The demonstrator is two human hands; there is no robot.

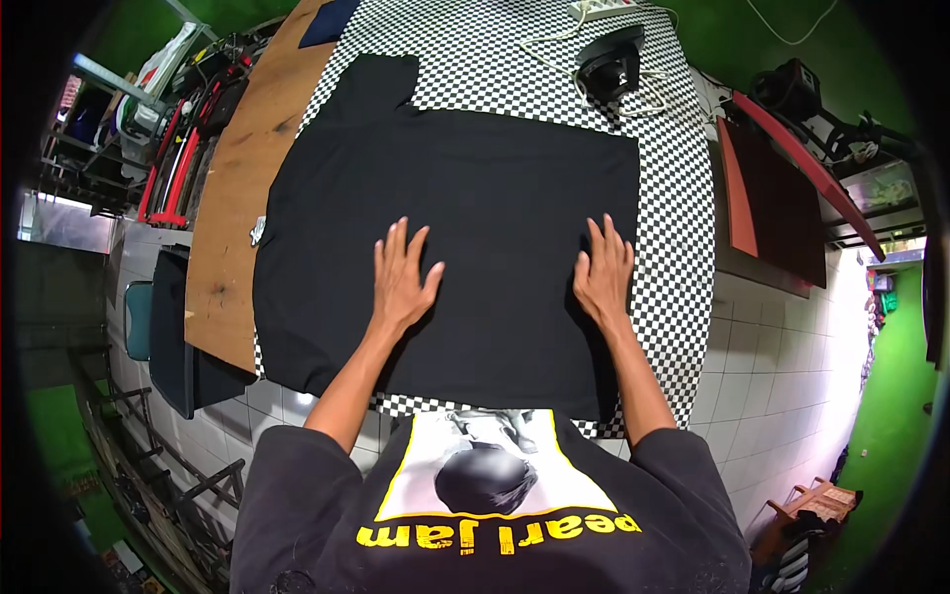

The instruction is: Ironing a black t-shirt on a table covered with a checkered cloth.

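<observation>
A black T-shirt (475, 178) lies spread flat on a table covered with a black-and-white checkered cloth (672, 245). One of its sleeves points to the far left, and its straight hem edge runs down the right. My left hand (403, 278) rests palm down near the middle of the shirt, fingers apart. Close to the right edge of the fabric, my right hand (605, 278) also lies palm down with its fingers spread. Neither hand grasps anything.
A black clothes iron (610, 67) with a pale cord stands at the far right of the table, near a white power strip (605, 9). Brown wooden board (230, 193) borders the cloth on the left. Dark folded fabric (326, 22) lies at the far left; a chair (137, 319) stands beyond the board.
</observation>
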